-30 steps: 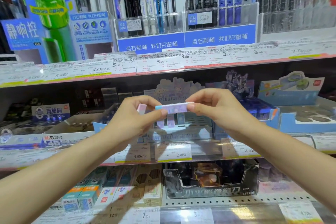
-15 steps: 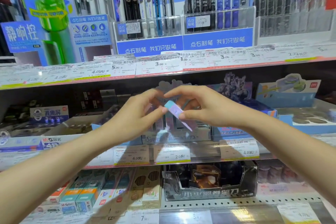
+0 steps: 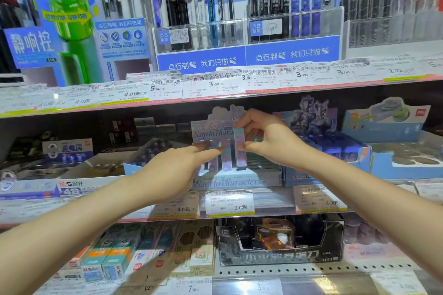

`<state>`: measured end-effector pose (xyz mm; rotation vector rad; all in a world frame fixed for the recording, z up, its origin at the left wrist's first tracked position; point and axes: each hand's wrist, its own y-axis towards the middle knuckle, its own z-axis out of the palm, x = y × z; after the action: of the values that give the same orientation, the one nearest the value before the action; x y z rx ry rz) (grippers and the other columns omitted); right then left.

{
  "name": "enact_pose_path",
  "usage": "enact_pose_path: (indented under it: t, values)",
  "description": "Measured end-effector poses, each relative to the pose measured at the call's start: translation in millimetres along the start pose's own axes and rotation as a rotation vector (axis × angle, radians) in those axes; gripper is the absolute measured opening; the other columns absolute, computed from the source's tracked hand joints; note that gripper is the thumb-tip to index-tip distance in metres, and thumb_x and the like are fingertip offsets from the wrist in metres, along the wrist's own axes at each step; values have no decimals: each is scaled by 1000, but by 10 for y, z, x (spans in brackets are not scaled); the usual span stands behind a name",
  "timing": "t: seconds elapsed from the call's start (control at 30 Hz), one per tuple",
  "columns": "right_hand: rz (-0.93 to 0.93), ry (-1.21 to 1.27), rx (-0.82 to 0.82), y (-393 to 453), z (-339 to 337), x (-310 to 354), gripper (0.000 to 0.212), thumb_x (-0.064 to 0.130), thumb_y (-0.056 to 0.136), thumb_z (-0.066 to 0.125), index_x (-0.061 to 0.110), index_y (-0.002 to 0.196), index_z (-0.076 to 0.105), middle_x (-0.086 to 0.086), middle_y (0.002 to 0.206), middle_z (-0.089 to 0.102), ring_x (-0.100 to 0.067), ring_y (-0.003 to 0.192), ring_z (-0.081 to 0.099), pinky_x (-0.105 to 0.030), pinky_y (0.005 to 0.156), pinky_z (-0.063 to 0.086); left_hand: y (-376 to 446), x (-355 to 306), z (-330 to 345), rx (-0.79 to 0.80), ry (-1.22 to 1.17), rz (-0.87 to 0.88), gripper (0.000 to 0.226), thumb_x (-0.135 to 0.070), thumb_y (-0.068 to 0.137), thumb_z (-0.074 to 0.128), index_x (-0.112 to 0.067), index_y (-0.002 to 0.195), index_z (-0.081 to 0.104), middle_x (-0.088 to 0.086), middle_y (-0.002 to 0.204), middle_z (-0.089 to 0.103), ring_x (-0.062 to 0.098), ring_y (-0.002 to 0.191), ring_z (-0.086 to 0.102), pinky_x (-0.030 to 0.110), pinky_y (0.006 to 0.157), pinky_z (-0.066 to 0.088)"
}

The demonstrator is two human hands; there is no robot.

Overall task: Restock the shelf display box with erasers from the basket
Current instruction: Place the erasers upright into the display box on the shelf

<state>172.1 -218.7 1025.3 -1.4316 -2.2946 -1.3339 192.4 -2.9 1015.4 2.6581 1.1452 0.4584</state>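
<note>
Shop shelf (image 3: 239, 96) full of pens, boxes. Right hand (image 3: 271, 141) fingers pinch eraser (image 3: 239, 141), long side straight up, right above display box (image 3: 230, 182). Left hand (image 3: 177, 170) fingers open, touching standing erasers beside it.

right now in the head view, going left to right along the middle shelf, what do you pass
White M&G 4B box → left hand → pastel eraser held upright by the right hand over the Sanrio display box → dark blue display box → light blue correction tape box.
</note>
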Motion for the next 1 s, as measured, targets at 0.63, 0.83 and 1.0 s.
enact_pose_path:
  t: [0.63, 0.83, 1.0]
  values:
    - [-42, -136, 22, -12, 25, -6, 32, 23, 85, 60, -4, 72, 69, -17, 91, 68, -21, 88, 57, -30, 79, 40, 31, -6, -69, 20, -9, 26, 74, 2, 87, 36, -42, 144, 20, -3, 149, 39, 24, 126, 48, 36, 93, 47]
    - [-4, -176, 87, 9, -27, 55, 26, 23, 83, 61, -1, 79, 69, -14, 94, 68, -25, 90, 60, -36, 82, 44, 9, -24, -70, -1, -32, 0, 68, -4, 86, 39, -38, 144, 24, 4, 134, 52, 29, 109, 57, 41, 84, 49]
    - [-101, -49, -72, -144, -6, 294, 7, 16, 81, 63, 16, 86, 68, 13, 79, 63, -5, 77, 58, -20, 75, 46, -77, -156, -69, -340, -142, 1, 35, -19, 78, 43, -14, 112, 46, 9, 103, 56, 32, 76, 58, 44, 64, 49]
